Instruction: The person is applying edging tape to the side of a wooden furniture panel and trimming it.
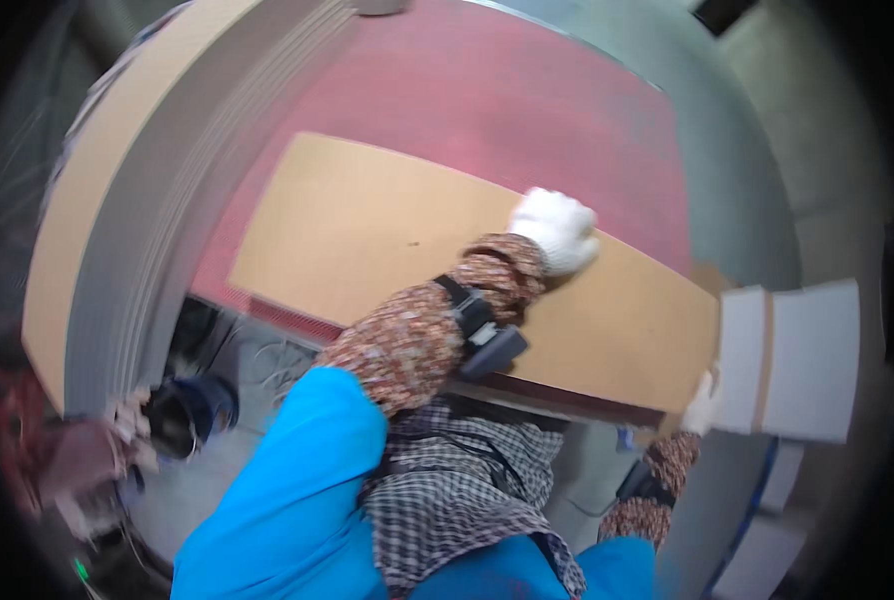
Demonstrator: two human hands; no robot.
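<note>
A long tan cardboard sheet (pixel 367 215) lies across the red table surface (pixel 487 90). My left hand (pixel 557 230), in a white knit glove, is closed over the far edge of this sheet, fingers curled; the fingertips are hidden. Down at the sheet's right end is my right hand (pixel 705 400), also gloved in white and blurred. It is beside a white panel with a tan strip (pixel 812 360), and its fingers do not show clearly. Both forearms wear patterned sleeves with dark straps.
A curved-looking stack of cardboard sheets (pixel 132 250) stands along the left side. On the floor at lower left are a dark blue bucket (pixel 207 405) and loose cables. More pale panels (pixel 767 550) lie at the lower right. The table's metal rim (pixel 607 50) runs behind.
</note>
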